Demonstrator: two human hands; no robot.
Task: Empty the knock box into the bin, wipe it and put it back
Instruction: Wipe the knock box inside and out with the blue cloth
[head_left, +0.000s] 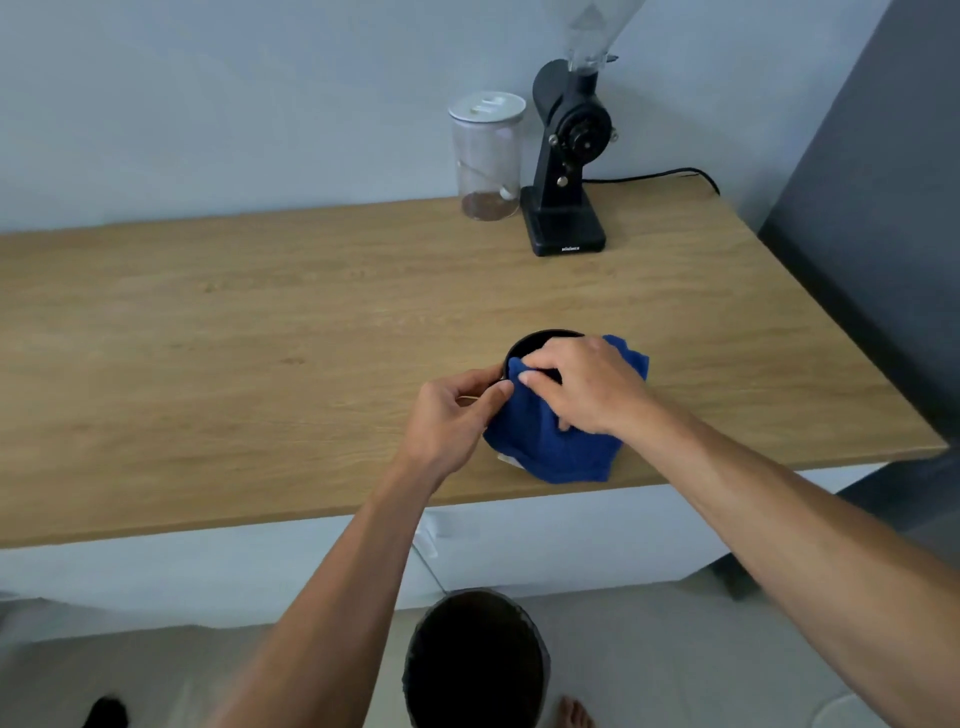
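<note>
Down on the floor, nearest the camera, a dark round bin (475, 660) stands open below the table's (260, 338) front edge, with bare toes (574, 714) just beside it. Both bare forearms reach up over the bin to the table. On the wood near the front edge sits the black knock box (537, 345), mostly draped with a blue cloth (550, 441). Left hand (454, 410) steadies the box from its left side, fingers (493, 392) curled together against the rim and the cloth's edge. Right hand (582, 384) lies on top, its fingers (535, 374) pressing the cloth down over the box's rim. Well apart, at the back by the wall, a clear jar (485, 161) with a white lid stands just beside a black grinder (566, 156).
</note>
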